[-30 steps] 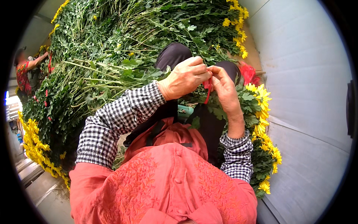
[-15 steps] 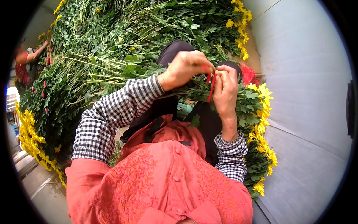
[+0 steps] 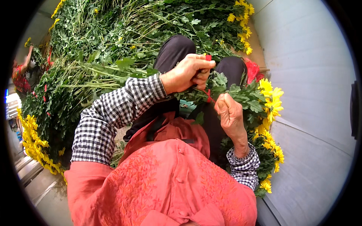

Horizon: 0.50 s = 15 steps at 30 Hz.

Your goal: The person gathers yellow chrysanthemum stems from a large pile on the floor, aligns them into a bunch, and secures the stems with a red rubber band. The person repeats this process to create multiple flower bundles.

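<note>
A bunch of yellow chrysanthemums [image 3: 245, 98] lies across my lap, its stems to the left and its blooms to the right. Round its stems runs a thin red ribbon [image 3: 209, 95], drawn tight between my two hands. My left hand [image 3: 190, 72] is closed on one end, and a red tip pokes out above the thumb. Lower and to the right, my right hand [image 3: 229, 113] makes a fist round the other end. The ribbon crosses at the stems; whether it is knotted I cannot tell.
Cut chrysanthemums with long leafy stems [image 3: 113, 30] are heaped ahead and to the left. More yellow blooms [image 3: 32, 139] line the left edge. Red plastic [image 3: 252, 71] lies past my right knee. A pale wall [image 3: 309, 75] stands at right. Another person [image 3: 20, 77] works at far left.
My hands were close together over the ribbon and have pulled apart, the right one down toward me. The ribbon has tightened on the stems. The person at far left has shifted.
</note>
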Motion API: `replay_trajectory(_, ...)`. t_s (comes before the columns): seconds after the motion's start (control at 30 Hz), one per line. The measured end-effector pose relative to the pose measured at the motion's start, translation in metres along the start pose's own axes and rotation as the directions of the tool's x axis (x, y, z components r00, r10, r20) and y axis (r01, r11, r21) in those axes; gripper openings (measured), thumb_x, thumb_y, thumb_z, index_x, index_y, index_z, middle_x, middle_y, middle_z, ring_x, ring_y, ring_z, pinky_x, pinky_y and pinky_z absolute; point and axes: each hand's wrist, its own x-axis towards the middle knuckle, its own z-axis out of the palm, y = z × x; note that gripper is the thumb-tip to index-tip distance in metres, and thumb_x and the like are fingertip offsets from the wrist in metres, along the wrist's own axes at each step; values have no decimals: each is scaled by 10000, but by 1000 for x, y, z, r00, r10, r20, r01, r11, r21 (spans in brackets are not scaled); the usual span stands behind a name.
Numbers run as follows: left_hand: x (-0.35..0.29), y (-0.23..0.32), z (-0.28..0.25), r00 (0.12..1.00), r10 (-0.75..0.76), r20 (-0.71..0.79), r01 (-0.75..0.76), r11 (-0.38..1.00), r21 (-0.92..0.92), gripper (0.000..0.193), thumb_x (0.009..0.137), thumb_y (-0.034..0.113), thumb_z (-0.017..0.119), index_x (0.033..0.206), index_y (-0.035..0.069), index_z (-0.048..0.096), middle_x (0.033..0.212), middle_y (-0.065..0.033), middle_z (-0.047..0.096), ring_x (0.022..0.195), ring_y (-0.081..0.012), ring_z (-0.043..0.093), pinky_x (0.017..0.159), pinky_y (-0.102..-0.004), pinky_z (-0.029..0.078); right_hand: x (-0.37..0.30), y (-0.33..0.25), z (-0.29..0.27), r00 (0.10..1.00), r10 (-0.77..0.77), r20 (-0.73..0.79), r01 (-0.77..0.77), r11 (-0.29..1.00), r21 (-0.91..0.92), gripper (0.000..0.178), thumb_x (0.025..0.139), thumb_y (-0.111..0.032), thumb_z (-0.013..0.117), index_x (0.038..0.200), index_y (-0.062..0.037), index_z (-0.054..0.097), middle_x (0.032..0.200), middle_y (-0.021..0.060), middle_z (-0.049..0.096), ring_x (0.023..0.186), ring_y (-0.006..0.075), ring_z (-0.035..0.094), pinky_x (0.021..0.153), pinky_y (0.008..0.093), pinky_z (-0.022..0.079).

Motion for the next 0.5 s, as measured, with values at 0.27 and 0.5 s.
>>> replay_trajectory(0.27, -2, -11, 23, 860, 304, 410, -454, 88, 887, 218, 843, 153, 652, 936, -24, 566, 784, -80, 553, 733, -207, 568, 670, -322, 459, 19, -12, -8, 972, 78, -222, -15, 962, 272, 234, 990, -173, 460, 824, -24, 529, 755, 20, 552, 680, 70, 495, 604, 209, 386)
replay_trajectory(0.5, -11, -8, 21, 921, 190, 339, -387, 358, 850, 93, 903, 44, 552, 918, -17, 621, 870, -78, 559, 741, -168, 628, 670, -276, 513, 23, -13, 11, 919, 106, -380, -27, 977, 209, 133, 945, -103, 531, 1013, -2, 586, 897, 49, 585, 656, 93, 521, 596, 225, 439)
